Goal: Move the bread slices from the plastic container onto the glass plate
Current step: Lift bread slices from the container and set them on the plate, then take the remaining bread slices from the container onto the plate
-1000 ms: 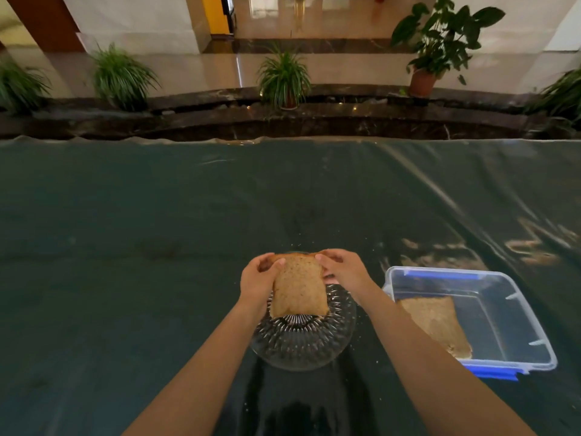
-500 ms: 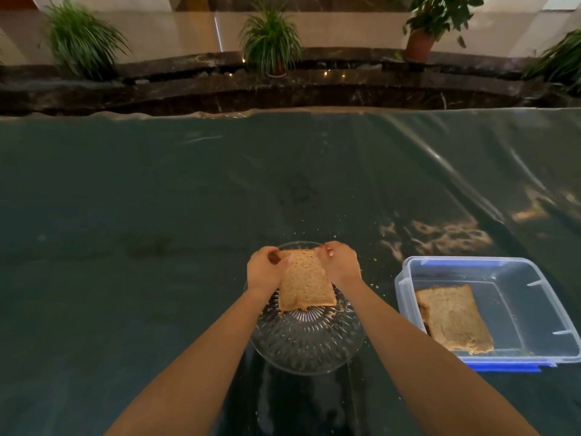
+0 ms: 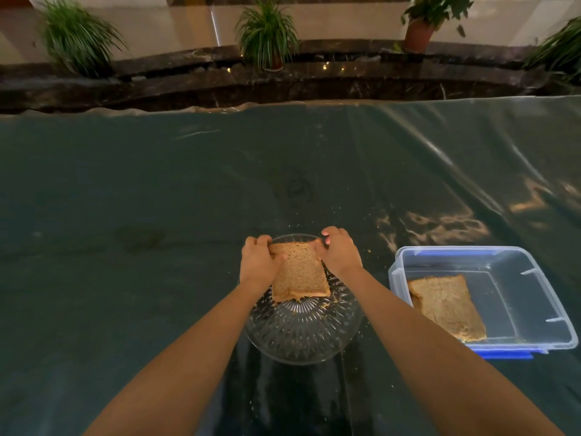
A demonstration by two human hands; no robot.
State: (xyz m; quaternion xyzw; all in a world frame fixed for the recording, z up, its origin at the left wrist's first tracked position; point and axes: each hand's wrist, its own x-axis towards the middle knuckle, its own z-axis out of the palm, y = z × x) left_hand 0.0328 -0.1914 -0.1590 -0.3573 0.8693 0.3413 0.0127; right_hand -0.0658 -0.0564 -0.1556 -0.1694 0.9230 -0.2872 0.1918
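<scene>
A brown bread slice (image 3: 298, 270) is held by its far corners over the ribbed glass plate (image 3: 301, 335). Its near edge rests on or just above the plate's middle; I cannot tell if it touches. My left hand (image 3: 259, 262) pinches the slice's far left corner and my right hand (image 3: 338, 251) pinches the far right corner. To the right stands the clear plastic container (image 3: 531, 294) with a blue lid under it. A second bread slice (image 3: 446, 305) lies flat in its left half.
The table is covered with a dark green shiny plastic sheet (image 3: 157, 231), scattered with crumbs around the plate. Beyond the far table edge run a dark stone ledge and several potted plants (image 3: 267, 33).
Both hands have lowered the slice toward the plate, so its near edge now lies at the plate's middle. The camera has tilted down a little. The container's slice has stayed put.
</scene>
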